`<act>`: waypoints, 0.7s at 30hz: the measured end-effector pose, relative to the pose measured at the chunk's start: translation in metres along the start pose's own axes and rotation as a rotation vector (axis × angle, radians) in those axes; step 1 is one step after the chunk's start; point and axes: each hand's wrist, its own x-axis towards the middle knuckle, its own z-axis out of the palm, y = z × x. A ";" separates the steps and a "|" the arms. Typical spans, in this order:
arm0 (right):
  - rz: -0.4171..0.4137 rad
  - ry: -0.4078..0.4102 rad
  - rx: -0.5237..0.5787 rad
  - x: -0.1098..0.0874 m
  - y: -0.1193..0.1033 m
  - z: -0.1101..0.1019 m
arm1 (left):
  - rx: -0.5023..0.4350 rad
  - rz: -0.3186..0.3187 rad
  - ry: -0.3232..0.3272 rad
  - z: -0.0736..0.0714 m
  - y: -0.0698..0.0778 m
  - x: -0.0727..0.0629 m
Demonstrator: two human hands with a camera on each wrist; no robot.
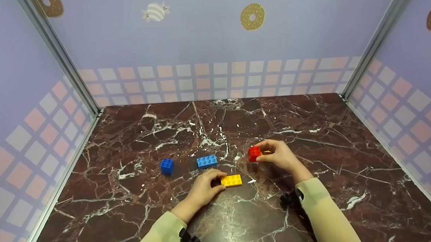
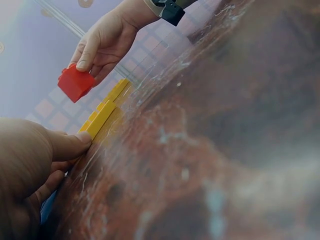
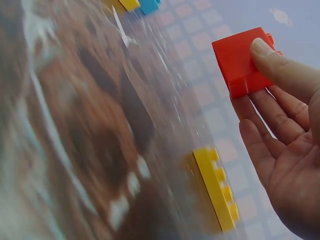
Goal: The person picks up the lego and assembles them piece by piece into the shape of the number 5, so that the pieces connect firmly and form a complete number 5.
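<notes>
My left hand pinches the left end of a yellow toy brick between thumb and fingers, studs up and low on the table. In the left wrist view the thumb presses that yellow brick's near end. Above the table, my right hand grips a red toy brick by its right side. The right wrist view shows the thumb on a broad face of the red brick, fingers beneath. A second yellow brick lies on the table below the right hand, mostly hidden by it in the head view.
A light blue brick lies just beyond my left hand. Farther left stands a small dark blue brick. The dark marbled tabletop is bordered by patterned panels at the back and both sides.
</notes>
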 end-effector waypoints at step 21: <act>-0.031 -0.223 -0.016 -0.004 -0.013 0.050 | -0.010 0.008 0.013 -0.001 -0.001 0.000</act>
